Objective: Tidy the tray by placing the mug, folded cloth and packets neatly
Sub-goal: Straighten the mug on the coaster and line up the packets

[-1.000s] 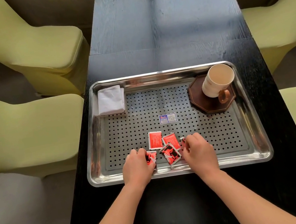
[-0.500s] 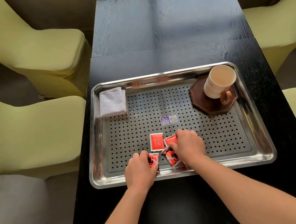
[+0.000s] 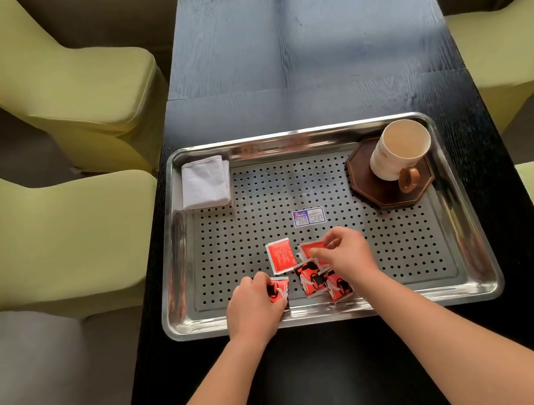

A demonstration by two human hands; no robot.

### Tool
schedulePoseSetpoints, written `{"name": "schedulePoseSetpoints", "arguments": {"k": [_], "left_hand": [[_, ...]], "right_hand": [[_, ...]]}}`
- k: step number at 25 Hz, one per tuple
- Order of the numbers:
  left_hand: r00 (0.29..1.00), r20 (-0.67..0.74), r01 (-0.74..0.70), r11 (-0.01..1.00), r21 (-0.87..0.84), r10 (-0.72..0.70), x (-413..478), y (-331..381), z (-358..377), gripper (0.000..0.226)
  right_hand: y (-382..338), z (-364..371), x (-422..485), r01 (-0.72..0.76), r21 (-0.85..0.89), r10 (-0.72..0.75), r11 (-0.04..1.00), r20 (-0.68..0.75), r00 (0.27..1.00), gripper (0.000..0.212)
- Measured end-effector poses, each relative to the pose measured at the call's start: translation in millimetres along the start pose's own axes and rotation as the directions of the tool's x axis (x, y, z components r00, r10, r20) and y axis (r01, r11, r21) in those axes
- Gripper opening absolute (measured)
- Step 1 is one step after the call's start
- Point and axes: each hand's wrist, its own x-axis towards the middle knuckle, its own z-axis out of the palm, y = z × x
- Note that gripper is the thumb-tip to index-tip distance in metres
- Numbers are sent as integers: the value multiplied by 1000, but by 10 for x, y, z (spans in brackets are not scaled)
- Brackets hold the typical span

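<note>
My right hand point(image 3: 344, 253) pinches one red packet point(image 3: 310, 250) to square it with the near-centre cluster. My left hand point(image 3: 253, 306) closes on another packet point(image 3: 280, 291), steadying it. Mug point(image 3: 398, 149) far right, folded cloth point(image 3: 205, 182) far left: tray point(image 3: 310, 315) corners stay tidy.

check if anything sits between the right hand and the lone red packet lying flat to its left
Nothing visible does. The right hand pinches another packet, and the flat red packet lies just left of it on bare perforated tray.
</note>
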Motion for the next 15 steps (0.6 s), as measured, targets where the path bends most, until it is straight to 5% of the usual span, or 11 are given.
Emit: {"name": "schedulePoseSetpoints", "arguments": {"k": [6,10,15], "left_hand": [[990,99,114,977,-182,-98,65,-24,-76,35],[983,103,173,948,-268,-150,73,-23,-127,36],[980,122,187,937,-294,-158,92,-12,-145,25]], "right_hand": [[91,-22,-325,268,27,-266,963,-67,962,14],[122,243,-497,561,-176,-543,809,142,827,16],[125,467,-507,616,-349,-485,706,395,780,22]]}}
